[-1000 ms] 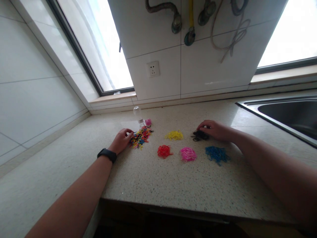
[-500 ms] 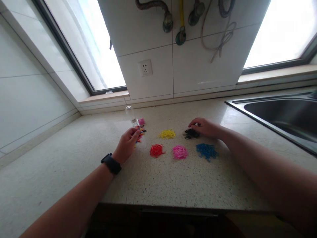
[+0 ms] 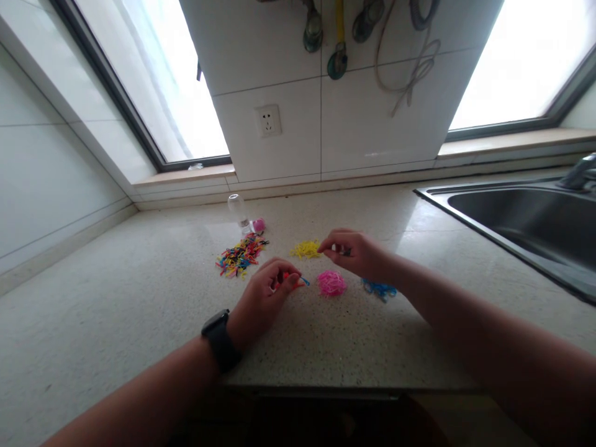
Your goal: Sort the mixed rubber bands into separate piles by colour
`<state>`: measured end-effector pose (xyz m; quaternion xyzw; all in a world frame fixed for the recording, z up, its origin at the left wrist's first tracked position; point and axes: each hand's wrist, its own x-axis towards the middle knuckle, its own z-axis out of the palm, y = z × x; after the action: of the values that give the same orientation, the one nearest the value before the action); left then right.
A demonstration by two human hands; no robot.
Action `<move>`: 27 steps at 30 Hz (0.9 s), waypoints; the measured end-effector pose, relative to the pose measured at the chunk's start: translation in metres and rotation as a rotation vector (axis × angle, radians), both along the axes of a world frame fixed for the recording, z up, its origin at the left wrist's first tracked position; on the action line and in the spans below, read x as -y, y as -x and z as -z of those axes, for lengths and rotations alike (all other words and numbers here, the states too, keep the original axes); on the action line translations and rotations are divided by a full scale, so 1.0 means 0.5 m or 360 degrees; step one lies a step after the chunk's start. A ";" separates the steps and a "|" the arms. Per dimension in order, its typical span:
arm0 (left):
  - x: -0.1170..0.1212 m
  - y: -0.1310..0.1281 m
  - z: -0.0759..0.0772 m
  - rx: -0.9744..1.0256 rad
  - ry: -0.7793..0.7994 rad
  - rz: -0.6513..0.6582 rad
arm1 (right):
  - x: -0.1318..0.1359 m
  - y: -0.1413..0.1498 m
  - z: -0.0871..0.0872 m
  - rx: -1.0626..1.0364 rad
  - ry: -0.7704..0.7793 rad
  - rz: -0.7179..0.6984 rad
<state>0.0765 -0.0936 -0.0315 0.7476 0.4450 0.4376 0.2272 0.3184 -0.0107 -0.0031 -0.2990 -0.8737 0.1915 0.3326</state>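
My left hand (image 3: 272, 288), a dark watch on its wrist, is closed in a pinch on a small blue rubber band (image 3: 304, 281). It is over the red pile of rubber bands (image 3: 285, 279), covering most of it. My right hand (image 3: 351, 251) is closed, thumb and fingertips together, at the right edge of the yellow pile (image 3: 306, 249); what it pinches, if anything, is too small to make out. Below it lie the pink pile (image 3: 332, 284) and the blue pile (image 3: 379, 289), partly behind my right forearm. The black pile is hidden behind my right hand.
A mixed-colour heap of bands (image 3: 242, 254) lies left on the counter (image 3: 153, 298). Behind it are a clear bottle-like container (image 3: 238, 211) and a pink object (image 3: 259, 225). A metal sink (image 3: 521, 211) is at the right. An outlet (image 3: 268, 121) and pipe fittings are on the wall.
My left hand has moved right, from the mixed heap to the red pile, and a blue band shows in it. My right hand has moved left from the black pile to beside the yellow one.
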 end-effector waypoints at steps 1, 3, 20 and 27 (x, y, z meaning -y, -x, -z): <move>-0.001 0.000 0.000 -0.0009 -0.0009 0.0006 | 0.011 0.011 0.000 0.0015 0.0012 -0.0071; -0.003 0.000 0.000 -0.0024 -0.0030 0.0006 | 0.029 0.027 -0.003 0.0086 0.0012 -0.0208; 0.006 -0.005 -0.011 -0.0100 -0.0077 0.0037 | 0.065 0.052 -0.013 0.0112 0.0058 -0.0395; 0.007 -0.003 -0.010 -0.0126 -0.0092 0.0044 | 0.062 0.054 -0.007 0.0096 0.0035 -0.0333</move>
<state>0.0779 -0.0972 -0.0265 0.7766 0.4305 0.4171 0.1937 0.2915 -0.0416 0.0004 -0.2155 -0.9075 0.2257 0.2812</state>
